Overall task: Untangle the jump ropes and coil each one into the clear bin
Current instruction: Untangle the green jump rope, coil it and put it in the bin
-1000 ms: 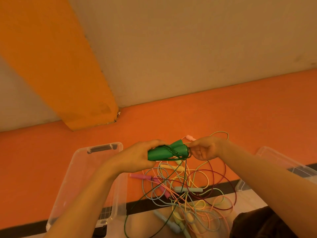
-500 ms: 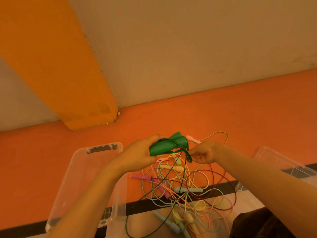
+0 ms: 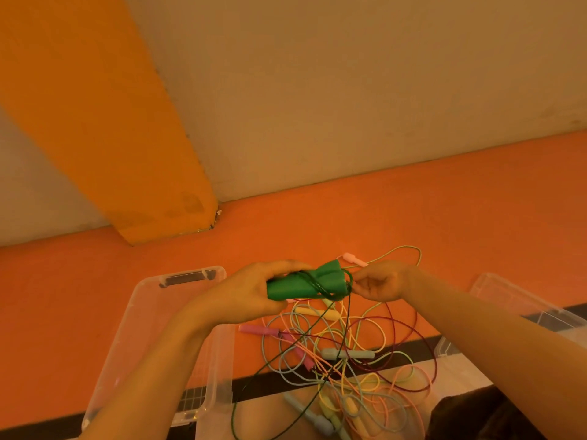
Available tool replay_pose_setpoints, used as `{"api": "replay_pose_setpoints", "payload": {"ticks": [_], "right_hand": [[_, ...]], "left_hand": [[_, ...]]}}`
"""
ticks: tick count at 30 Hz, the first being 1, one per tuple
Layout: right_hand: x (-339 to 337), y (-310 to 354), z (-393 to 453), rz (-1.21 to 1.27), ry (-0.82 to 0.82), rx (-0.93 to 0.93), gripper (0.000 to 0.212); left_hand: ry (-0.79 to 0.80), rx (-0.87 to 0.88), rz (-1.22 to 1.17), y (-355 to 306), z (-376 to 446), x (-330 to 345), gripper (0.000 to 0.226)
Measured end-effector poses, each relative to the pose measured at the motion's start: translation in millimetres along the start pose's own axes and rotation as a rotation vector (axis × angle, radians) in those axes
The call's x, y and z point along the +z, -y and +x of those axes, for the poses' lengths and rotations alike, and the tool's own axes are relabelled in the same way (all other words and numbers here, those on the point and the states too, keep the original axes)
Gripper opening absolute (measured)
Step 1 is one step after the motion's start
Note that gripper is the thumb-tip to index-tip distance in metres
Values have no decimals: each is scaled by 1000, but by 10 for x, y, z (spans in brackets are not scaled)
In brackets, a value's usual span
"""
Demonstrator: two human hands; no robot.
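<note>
My left hand [image 3: 251,295] grips the two green handles [image 3: 305,282] of a jump rope, held side by side above the floor. Dark green cord [image 3: 346,309] is wound round the handles and hangs down into the pile. My right hand [image 3: 379,284] pinches that cord just right of the handles' ends. Under both hands lies a tangle of jump ropes [image 3: 346,366] in pink, yellow, pale blue, peach and dark red. A clear bin [image 3: 152,328] stands at the left, under my left forearm.
A second clear bin [image 3: 508,300] sits at the right, partly behind my right forearm. The floor is orange with a black stripe [image 3: 276,385] near me. A wall and a yellow pillar [image 3: 127,154] rise behind. Dark clothing [image 3: 476,417] shows at bottom right.
My right hand has carried the green cord round the handles' ends, dropping below them and coming back up to their right. My left hand keeps its grip.
</note>
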State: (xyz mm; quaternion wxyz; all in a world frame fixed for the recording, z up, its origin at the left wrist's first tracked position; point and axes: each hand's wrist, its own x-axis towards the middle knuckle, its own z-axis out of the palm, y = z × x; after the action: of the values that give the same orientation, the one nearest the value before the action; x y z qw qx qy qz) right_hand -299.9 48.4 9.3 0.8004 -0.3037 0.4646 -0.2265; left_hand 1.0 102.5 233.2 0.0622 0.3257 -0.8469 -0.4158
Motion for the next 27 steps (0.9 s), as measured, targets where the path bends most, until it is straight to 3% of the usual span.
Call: {"api": "replay_pose_setpoints", "payload": {"ticks": [2,3,6,9,19,23,27], "right_hand": [[-97,-69,24,97,-55,10,63],[-157,-91,24,142,-91,20,63],[-275,-66,5,334,-143,28,36],[-328,-9,-64,394,-273,11,25],[131,138,-70,175,-309,-102,29],[330,233,-233,161,-414,-140,33],[640,392,-430,181,-438,-165,15]], "left_hand": [[56,9,-19,-35,4,27,67],[67,11,-31,-37,1,19,67],[80,17,-41,-31,-20,-24,70],[112,22,-36,-28,-29,-17,66],[391,55,192,-179,110,348,68],[474,66,380,-86,151,568,59],[518,9,450,-77,182,678,53]]}}
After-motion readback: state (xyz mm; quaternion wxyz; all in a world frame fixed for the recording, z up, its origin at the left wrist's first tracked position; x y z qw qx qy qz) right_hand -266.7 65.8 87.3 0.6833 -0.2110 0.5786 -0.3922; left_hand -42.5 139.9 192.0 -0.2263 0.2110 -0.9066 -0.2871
